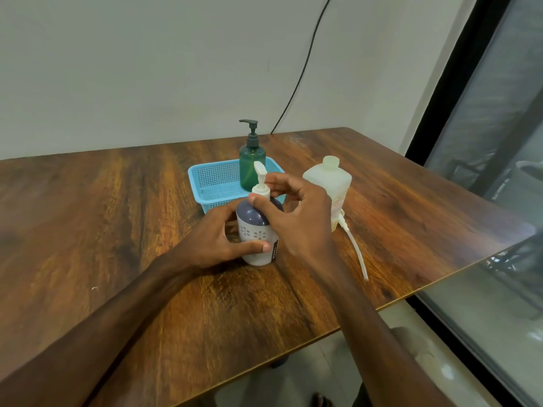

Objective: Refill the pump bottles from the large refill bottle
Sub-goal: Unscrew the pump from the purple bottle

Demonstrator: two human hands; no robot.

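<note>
A white pump bottle [255, 233] with a purple shoulder and flower print stands upright at the middle of the wooden table [117, 230]. My left hand [217, 239] wraps its lower body from the left. My right hand [296, 212] pinches the collar of its white pump head [261, 180] with thumb and fingers. A green pump bottle [252, 165] stands in the blue basket [211, 183] behind. The large translucent refill bottle [330, 183] stands uncapped to the right, partly hidden by my right hand.
A loose white pump with a long dip tube [357, 251] lies on the table beside the refill bottle. The table's right edge [440, 280] runs diagonally near a glass window. A black cable [305, 69] hangs down the wall.
</note>
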